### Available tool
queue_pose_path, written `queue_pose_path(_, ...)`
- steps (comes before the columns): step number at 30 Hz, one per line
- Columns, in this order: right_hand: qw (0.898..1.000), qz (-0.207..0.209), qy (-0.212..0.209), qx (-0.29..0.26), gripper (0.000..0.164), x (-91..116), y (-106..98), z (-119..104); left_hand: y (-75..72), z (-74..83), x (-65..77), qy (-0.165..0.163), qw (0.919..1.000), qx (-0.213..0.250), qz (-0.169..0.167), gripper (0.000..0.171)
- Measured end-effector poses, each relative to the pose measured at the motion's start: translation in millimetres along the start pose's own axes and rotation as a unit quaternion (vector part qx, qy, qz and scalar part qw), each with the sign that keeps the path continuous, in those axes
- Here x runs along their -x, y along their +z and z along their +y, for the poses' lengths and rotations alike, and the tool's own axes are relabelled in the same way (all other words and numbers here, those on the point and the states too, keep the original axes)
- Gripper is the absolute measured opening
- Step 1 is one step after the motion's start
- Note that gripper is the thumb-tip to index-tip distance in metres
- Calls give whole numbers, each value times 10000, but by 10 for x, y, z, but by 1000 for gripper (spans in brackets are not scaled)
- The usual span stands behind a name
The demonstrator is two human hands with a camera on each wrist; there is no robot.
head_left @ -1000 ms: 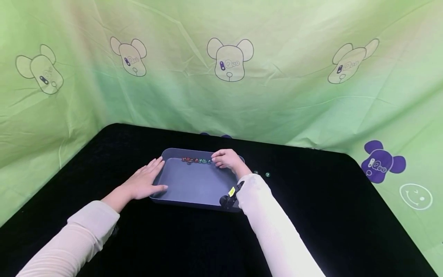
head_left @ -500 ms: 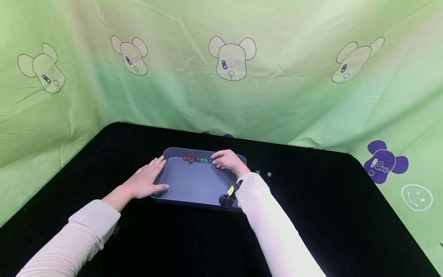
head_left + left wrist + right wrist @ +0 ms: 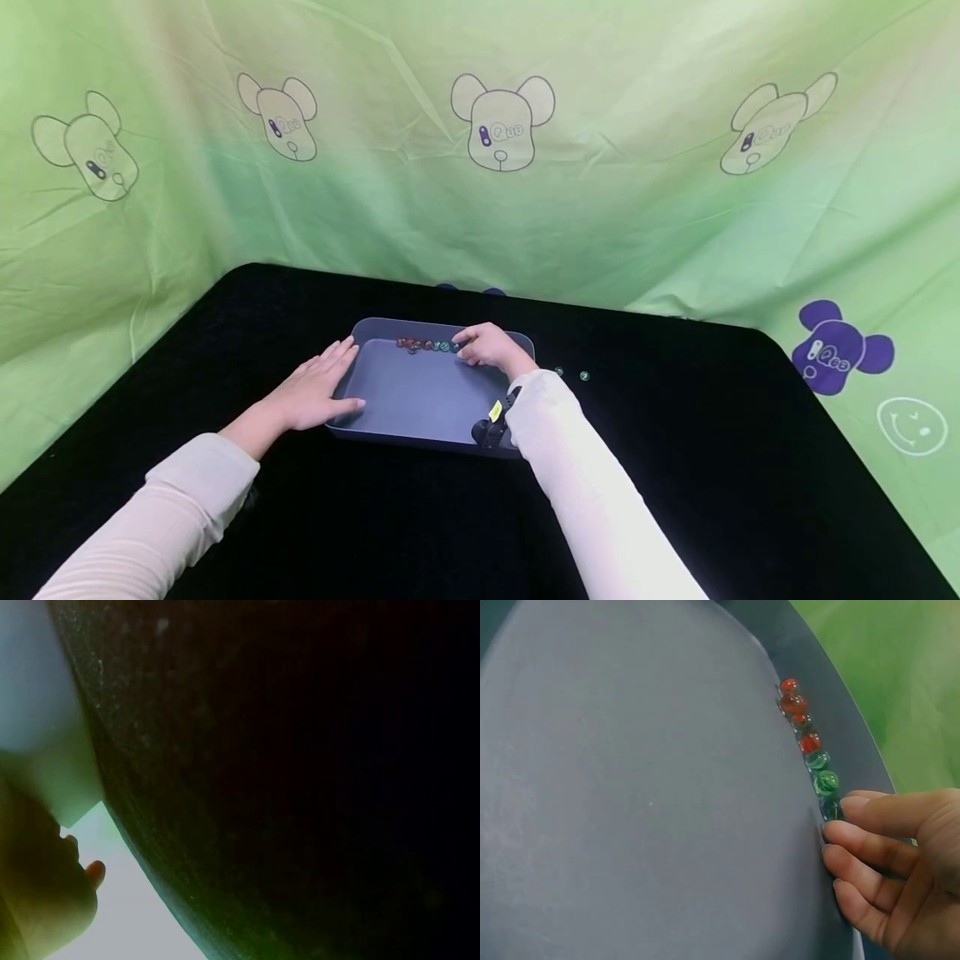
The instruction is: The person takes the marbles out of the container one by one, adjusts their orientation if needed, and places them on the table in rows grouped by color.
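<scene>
A grey rectangular tray (image 3: pixel 420 396) lies on the black tabletop. My left hand (image 3: pixel 309 397) rests along its left rim, fingers straight and thumb reaching over the near inner side. Against the tray's far wall runs a row of glass marbles, red ones (image 3: pixel 793 703) first, then green ones (image 3: pixel 826 782). Over the right part of the tray, my right hand (image 3: pixel 491 346) pinches the dark green marble (image 3: pixel 831 809) at the row's end between thumb and forefinger. The other fingers curl loosely beside the wall. The left wrist view is mostly dark, with part of a hand (image 3: pixel 49 889) at lower left.
Two more green marbles (image 3: pixel 584 376) lie on the black tabletop (image 3: pixel 712 433), right of the tray. A wrist camera (image 3: pixel 489 431) on the right arm hangs over the tray's near right corner. Green printed cloth (image 3: pixel 375 225) rises behind and beside the table.
My right hand has shifted very slightly left, its fingertips staying at the end of the marble row. The left hand stays on the rim. The whole view has shifted a little.
</scene>
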State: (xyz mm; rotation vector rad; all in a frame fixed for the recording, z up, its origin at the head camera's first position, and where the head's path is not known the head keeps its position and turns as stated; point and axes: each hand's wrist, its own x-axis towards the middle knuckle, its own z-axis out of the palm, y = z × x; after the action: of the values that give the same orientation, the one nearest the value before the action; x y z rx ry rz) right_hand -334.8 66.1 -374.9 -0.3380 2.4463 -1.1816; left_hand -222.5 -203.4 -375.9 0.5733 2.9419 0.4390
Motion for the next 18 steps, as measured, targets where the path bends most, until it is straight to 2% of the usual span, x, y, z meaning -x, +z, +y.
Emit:
queue_pose_path(1, 10000, 11, -81, 38, 30, 9, 3, 3, 3, -3, -1, 6, 10000, -6, 13, 82)
queue_pose_path(4, 9994, -19, -356, -6, 28, -350, 39, 351, 10, -8, -5, 14, 10000, 6, 28, 82)
queue_pose_path(6, 9994, -7, -330, 74, 27, -617, 72, 594, 11, -10, -7, 18, 10000, 6, 30, 82)
queue_pose_path(7, 9992, 33, -351, 172, 27, -684, 88, 647, 10, -10, -8, 23, 10000, 5, 33, 82)
queue_pose_path(8, 9988, 29, -493, 41, 24, -830, 102, 799, 11, -9, -8, 17, 10000, 13, 25, 82)
queue_pose_path(9, 9988, 47, -486, 51, 24, -857, 108, 824, 12, -10, -9, 12, 10000, 12, 21, 82)
queue_pose_path(10, 9989, 76, -455, 63, 22, -835, 108, 798, 14, -11, -9, 7, 10000, 12, 17, 82)
queue_pose_path(11, 9995, 87, -275, 130, 21, -730, 99, 684, 14, -13, -9, 9, 10000, 3, 16, 82)
queue_pose_path(14, 9995, 180, -228, 76, 17, -412, 70, 391, 17, -14, -6, 7, 10000, -17, 20, 82)
queue_pose_path(16, 9993, 257, 93, 245, 19, -121, 49, 88, 14, -13, -3, 18, 10000, -42, 45, 82)
queue_pose_path(18, 9991, 318, 23, 279, 19, 86, 44, -85, 10, -10, 1, 50, 9999, -22, 91, 82)
